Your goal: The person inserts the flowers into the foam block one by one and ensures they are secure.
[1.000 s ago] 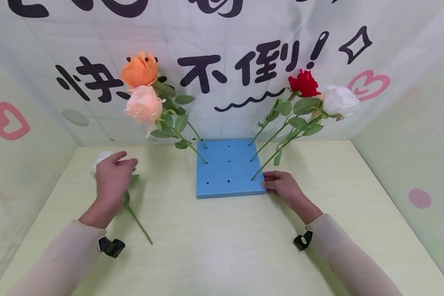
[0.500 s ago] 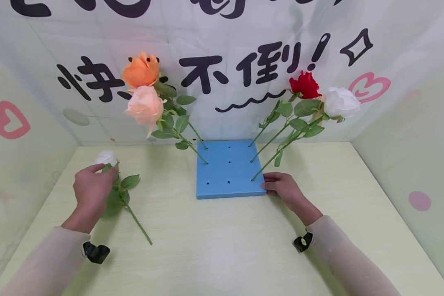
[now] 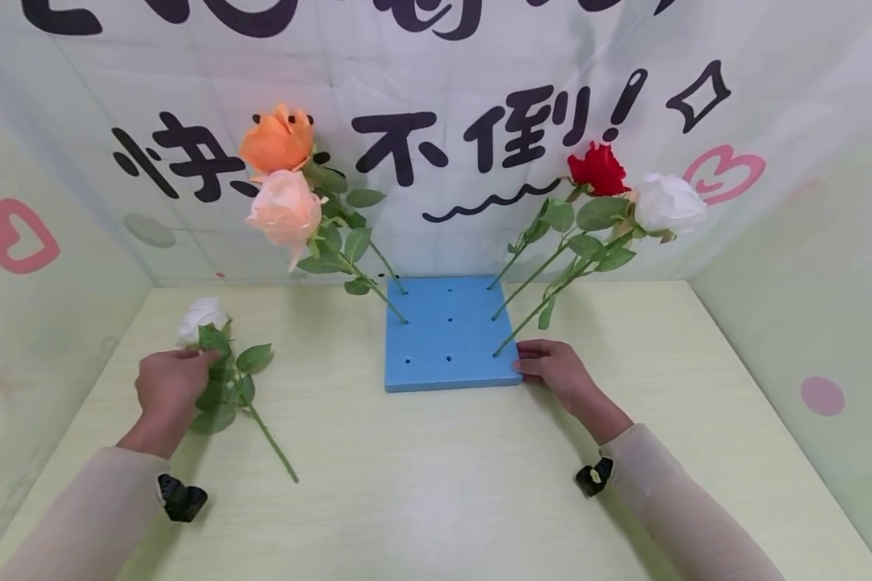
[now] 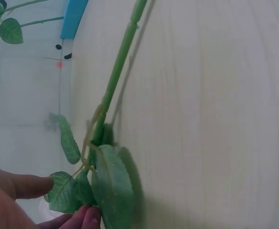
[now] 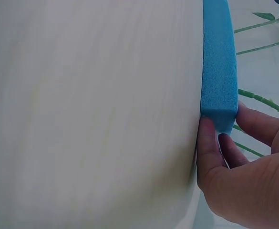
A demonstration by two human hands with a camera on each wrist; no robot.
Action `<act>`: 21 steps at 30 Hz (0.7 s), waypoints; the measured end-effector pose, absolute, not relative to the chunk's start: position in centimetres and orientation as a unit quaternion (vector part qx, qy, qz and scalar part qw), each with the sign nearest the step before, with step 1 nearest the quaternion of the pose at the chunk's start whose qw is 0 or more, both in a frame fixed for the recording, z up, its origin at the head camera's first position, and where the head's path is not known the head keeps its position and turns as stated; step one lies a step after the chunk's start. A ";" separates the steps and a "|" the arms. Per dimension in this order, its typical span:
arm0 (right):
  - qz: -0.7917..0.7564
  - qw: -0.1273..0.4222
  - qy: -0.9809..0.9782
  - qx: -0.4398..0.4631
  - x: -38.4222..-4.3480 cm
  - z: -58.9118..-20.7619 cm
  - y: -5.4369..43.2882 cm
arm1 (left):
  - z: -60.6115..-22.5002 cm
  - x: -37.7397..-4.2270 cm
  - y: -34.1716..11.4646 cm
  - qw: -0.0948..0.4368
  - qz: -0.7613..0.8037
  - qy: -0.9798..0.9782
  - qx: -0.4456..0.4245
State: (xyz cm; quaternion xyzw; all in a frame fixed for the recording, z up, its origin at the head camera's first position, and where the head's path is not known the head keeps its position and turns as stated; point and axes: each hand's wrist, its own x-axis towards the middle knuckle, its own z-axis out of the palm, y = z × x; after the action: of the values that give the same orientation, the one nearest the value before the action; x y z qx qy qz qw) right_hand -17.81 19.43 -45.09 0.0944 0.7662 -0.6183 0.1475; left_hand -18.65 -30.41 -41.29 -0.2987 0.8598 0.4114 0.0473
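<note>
A white rose point(image 3: 202, 321) lies on the left of the table, its green stem point(image 4: 118, 71) slanting toward the front. My left hand point(image 3: 170, 387) holds it just below the bloom, thumb and curled fingers about the leaves point(image 4: 113, 183); the bloom is mostly hidden in the left wrist view. At the middle back sits a blue foam block point(image 3: 436, 339) with rows of small holes. My right hand point(image 3: 555, 369) grips its front right corner, thumb on the top face and fingers against the side and lower edge, as the right wrist view shows.
Stems stand slanted in the block: an orange rose point(image 3: 276, 141) and a pink rose point(image 3: 285, 208) lean left, a red rose point(image 3: 599, 169) and another white rose point(image 3: 668, 203) lean right. A printed cloth wall point(image 3: 436, 234) rises behind the pale table point(image 3: 436, 484).
My left hand has come down and left from above the white rose to its upper stem, uncovering the bloom. The right hand stays at the block's corner.
</note>
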 end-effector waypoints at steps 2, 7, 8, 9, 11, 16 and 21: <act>-0.621 0.146 0.764 0.092 -17.7 -45.1 19.5 | -41.7 -18.7 -30.4 0.049 0.402 0.866 -0.295; -0.624 0.140 0.764 0.086 -17.6 -44.9 19.5 | -42.1 -19.1 -30.2 0.061 0.386 0.878 -0.276; -0.624 0.141 0.763 0.089 -17.6 -44.9 19.5 | -42.1 -19.2 -30.1 0.065 0.383 0.880 -0.271; -0.624 0.141 0.763 0.092 -17.6 -45.0 19.5 | -42.1 -19.3 -30.1 0.068 0.381 0.882 -0.267; -0.622 0.143 0.764 0.095 -17.7 -45.0 19.5 | -42.2 -19.5 -30.0 0.074 0.376 0.887 -0.258; -0.616 0.146 0.768 0.096 -17.8 -45.0 19.5 | -42.3 -19.7 -29.7 0.078 0.352 0.907 -0.218; -0.615 0.146 0.769 0.098 -17.7 -44.8 19.4 | -42.4 -20.0 -29.3 0.080 0.328 0.925 -0.172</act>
State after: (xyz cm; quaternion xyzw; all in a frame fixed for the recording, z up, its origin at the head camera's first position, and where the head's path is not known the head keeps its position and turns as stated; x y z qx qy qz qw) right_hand -17.68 19.43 -44.79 0.0975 0.7690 -0.6145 0.1464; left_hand -20.01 -29.32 -42.45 -0.1720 0.9253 0.3283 0.0803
